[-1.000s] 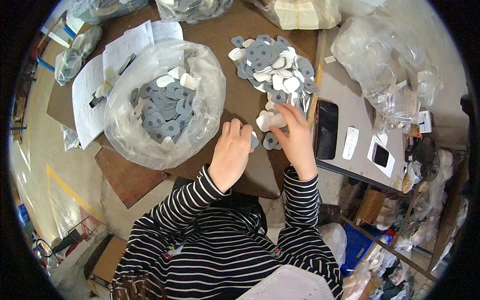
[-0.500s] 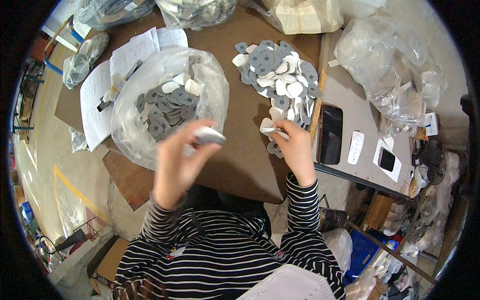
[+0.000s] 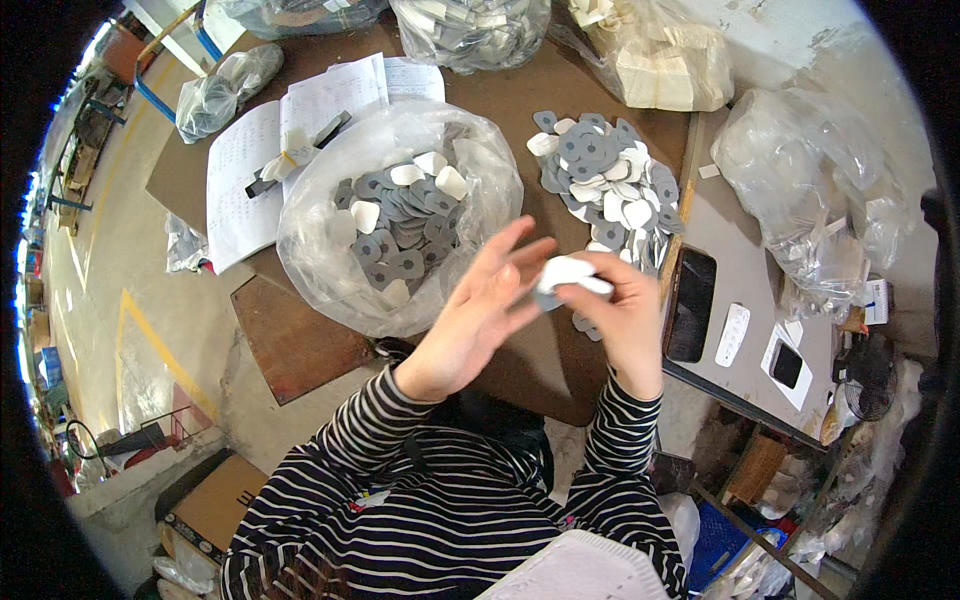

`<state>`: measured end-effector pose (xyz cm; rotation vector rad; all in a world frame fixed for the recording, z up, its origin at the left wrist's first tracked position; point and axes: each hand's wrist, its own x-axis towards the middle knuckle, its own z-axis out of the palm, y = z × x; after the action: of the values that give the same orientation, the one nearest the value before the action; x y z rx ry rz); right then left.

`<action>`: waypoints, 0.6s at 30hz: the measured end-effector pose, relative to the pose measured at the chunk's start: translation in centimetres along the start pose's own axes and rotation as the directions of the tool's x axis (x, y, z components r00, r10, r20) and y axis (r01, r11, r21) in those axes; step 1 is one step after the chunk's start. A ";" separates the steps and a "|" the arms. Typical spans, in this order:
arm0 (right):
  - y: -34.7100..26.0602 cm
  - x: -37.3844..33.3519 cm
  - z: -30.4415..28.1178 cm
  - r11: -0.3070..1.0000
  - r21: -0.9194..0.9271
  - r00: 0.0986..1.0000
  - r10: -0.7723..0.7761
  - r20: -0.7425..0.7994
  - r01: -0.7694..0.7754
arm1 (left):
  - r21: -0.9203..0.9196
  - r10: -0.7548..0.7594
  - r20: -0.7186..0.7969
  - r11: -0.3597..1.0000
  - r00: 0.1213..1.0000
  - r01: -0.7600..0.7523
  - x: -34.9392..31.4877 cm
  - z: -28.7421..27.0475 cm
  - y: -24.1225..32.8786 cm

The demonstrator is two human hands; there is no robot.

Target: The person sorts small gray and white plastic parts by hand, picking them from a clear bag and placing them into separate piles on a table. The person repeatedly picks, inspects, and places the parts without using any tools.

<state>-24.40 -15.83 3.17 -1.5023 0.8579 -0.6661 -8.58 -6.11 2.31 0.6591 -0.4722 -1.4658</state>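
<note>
My right hand (image 3: 628, 318) pinches a few rounded grey-and-white pads (image 3: 572, 275), held up above the table. Beside it my left hand (image 3: 478, 318) is open, its fingers spread toward those pads; whether a fingertip touches them I cannot tell. A large clear plastic bag (image 3: 312, 285) stands open at the left with many pads (image 3: 408, 228) in it, mostly grey side up. Behind my right hand lies a loose heap of similar pads (image 3: 610, 170), grey with a dark dot or plain white.
An open notebook (image 3: 235, 185) with a dark clip lies partly behind the bag. To the right are a black phone (image 3: 690, 305), a white label strip (image 3: 733, 334) and a smaller dark device (image 3: 785, 366). Filled plastic bags (image 3: 470, 30) line the far edge.
My left hand has gone from beside the bag to my right hand, and the pads it held are gone from it. Another white pad shows inside the bag. The view has shifted.
</note>
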 end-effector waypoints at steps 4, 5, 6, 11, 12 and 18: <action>-0.9 0.2 2.5 0.936 -0.276 0.971 -0.238 -0.035 0.219 | -0.118 -0.097 -0.035 0.989 0.995 0.092 0.1 0.2 -0.9; -0.9 0.2 3.0 0.934 -0.271 0.960 -0.264 -0.090 0.232 | -0.077 -0.068 -0.062 0.995 0.996 0.063 -0.1 0.1 -1.0; -1.0 0.3 3.2 0.932 -0.267 0.946 -0.290 -0.144 0.245 | -0.066 -0.064 -0.084 0.996 0.994 0.059 -0.3 -0.1 -1.0; -1.0 0.8 3.4 0.956 -0.160 0.968 -0.250 -0.004 0.246 | 0.144 0.013 -0.213 0.989 0.977 0.019 -1.6 -1.7 0.4; -1.2 1.0 3.7 0.946 -0.180 0.963 -0.267 0.041 0.270 | 0.237 0.046 -0.239 0.971 0.970 0.012 -1.8 -2.0 0.5; -2.7 2.6 5.6 0.954 -0.113 0.944 -0.248 0.216 0.277 | 0.251 0.222 -0.399 0.960 0.890 -0.127 -2.9 -2.5 2.7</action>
<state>-17.96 -14.79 5.05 -1.8002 0.5646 -0.6447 -5.07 -2.96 2.55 1.0566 -0.3421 -1.0645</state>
